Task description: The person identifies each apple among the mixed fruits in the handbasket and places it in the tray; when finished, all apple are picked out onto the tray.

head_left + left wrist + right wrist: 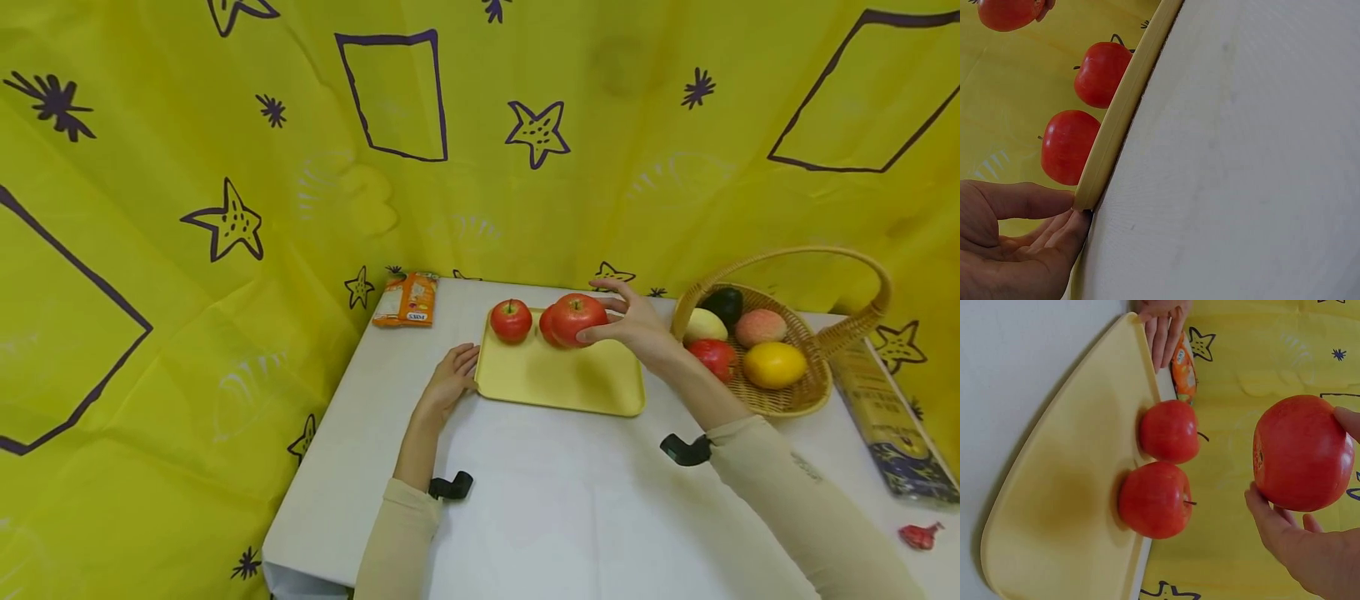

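Note:
My right hand (637, 327) holds a red apple (579, 319) above the yellow tray (555, 398), thumb on one side and fingers on the other. The right wrist view shows this apple (1302, 453) raised off the tray. Two more red apples stand on the tray toward its far side: one apple (511, 322) at the left, and another apple (549, 326) partly hidden behind the held one. At the tray's left edge, my left hand (447, 382) pinches the rim; in the left wrist view the thumb (1038, 200) lies on it, with the fingers beneath.
On the right stands a wicker basket (813, 392) with a tall handle, holding several fruits, among them a yellow lemon (776, 365). An orange packet (407, 300) lies at the back left. Beyond the basket are a long flat package (892, 425) and a small red item (920, 536).

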The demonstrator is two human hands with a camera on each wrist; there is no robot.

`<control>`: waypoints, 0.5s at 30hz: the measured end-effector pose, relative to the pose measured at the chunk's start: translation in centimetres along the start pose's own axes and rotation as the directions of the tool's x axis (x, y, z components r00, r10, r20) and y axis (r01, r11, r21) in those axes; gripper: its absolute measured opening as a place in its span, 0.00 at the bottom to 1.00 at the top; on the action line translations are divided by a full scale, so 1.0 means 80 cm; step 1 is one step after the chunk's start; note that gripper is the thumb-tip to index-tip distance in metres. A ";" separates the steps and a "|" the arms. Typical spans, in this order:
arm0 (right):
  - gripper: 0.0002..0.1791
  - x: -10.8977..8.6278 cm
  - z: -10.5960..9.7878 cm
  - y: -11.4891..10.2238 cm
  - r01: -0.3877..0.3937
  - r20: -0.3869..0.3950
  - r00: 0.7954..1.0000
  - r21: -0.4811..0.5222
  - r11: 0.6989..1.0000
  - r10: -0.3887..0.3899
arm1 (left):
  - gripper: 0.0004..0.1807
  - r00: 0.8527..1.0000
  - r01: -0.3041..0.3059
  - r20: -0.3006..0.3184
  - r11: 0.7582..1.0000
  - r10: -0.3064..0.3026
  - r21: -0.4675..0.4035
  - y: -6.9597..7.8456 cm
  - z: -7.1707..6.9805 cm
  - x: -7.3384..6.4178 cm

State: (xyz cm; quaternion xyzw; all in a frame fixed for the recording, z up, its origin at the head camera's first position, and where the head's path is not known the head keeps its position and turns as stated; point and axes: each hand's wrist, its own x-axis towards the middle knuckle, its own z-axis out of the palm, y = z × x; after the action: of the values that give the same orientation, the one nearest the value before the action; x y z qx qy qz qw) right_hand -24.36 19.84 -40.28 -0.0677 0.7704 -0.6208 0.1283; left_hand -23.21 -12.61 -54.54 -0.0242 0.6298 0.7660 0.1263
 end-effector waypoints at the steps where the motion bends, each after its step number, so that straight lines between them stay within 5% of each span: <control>1: 0.52 0.002 0.002 0.001 -0.005 -0.002 1.000 -0.001 1.000 0.005 | 0.49 1.000 -0.001 0.003 1.000 0.001 0.002 0.000 0.000 0.000; 15: 0.57 0.023 0.037 0.020 -0.001 0.018 1.000 -0.003 1.000 0.001 | 0.49 1.000 0.003 0.007 1.000 -0.003 -0.007 0.003 0.001 0.000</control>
State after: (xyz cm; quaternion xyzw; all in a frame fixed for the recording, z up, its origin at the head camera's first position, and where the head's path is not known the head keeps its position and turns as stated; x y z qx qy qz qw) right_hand -25.18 16.92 -42.60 -0.0729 0.7702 -0.6189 0.1355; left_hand -23.21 -12.54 -54.30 -0.0227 0.6266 0.7682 0.1294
